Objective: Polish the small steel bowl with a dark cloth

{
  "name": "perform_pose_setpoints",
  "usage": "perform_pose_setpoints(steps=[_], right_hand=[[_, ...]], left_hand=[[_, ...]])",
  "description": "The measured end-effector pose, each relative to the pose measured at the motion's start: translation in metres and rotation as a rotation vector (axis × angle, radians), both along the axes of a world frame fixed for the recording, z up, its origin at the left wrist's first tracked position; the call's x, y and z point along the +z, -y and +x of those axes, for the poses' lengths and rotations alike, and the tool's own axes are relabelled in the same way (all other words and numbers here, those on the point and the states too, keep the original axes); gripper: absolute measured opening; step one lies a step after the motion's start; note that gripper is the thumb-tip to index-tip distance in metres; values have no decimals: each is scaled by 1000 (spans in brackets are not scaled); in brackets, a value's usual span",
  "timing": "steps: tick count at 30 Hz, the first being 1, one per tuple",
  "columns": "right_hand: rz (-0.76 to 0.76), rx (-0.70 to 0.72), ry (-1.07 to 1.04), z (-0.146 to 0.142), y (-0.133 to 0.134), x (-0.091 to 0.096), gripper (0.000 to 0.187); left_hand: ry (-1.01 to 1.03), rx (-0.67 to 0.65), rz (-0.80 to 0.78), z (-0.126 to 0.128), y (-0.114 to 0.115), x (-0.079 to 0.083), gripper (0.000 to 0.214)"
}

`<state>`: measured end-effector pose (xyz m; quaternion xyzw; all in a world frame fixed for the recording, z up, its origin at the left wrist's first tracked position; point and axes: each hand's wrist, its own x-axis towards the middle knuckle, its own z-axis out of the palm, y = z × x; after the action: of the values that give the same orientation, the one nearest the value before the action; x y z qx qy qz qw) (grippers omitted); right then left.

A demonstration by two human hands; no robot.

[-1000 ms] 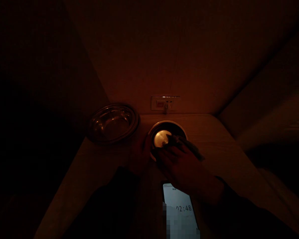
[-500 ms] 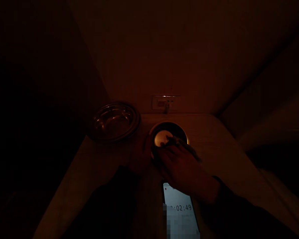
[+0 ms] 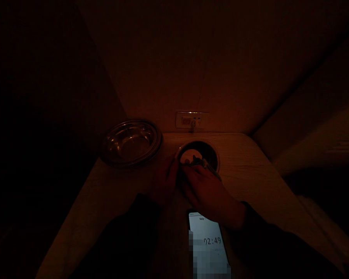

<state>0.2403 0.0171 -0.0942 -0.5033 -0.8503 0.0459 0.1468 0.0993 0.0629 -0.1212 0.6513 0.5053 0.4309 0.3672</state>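
- In the head view, a round bowl (image 3: 213,151) sits on the pale desk (image 3: 241,155), under very dim reddish light.
- Inside the bowl, toward its left side, a pale round disc (image 3: 189,155) shows, partly covered by shadow and fingers.
- The left hand (image 3: 164,180) is at the bowl's left side, its fingers along the rim; whether they grip it I cannot tell.
- The right hand (image 3: 205,190) reaches over the bowl's near rim, fingers close together above the disc.
- A dark strip (image 3: 212,169) runs from those fingers across the bowl's right side; whether they clamp it is too dark to tell.
- Left of the bowl and apart from it stands a shiny metal basin (image 3: 135,148).
- On the near side of the bowl, a lit phone (image 3: 211,252) reads 02:49, partly beneath the right wrist.
- Behind the bowl, a socket plate (image 3: 187,121) is on the wall (image 3: 163,85).
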Motion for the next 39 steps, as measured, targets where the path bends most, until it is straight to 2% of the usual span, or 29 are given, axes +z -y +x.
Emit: perform_pose_setpoints(steps=[3,7,11,15,17,23,29,32,36,39], right_hand=[[5,4,137,3,3,4,29],[12,-10,200,3,7,2,30],[-23,21,35,0,3,-4,38],[-37,-19,-211,-3,-2,-6,42],[-39,-26,-229,-4,-3,-5,42],[-50,1,80,1,-1,5,34],[-24,-40,219,6,6,6,28],[-27,-31,153,4,5,2,33],[-63,2,-68,0,1,-3,41],[-31,-8,-195,-3,-1,-6,47]], left_hand=[[-44,45,13,0,0,0,33],[-35,37,21,1,-1,-1,34],[6,20,-6,1,-1,0,37],[24,-30,-37,1,-1,1,38],[20,-19,-31,1,-1,1,37],[-45,60,-29,1,-1,-1,38],[-20,18,2,1,-1,-2,38],[-21,16,-16,1,-1,-1,37],[-17,-2,-39,1,-1,2,36],[-11,-14,-55,1,-1,3,36]])
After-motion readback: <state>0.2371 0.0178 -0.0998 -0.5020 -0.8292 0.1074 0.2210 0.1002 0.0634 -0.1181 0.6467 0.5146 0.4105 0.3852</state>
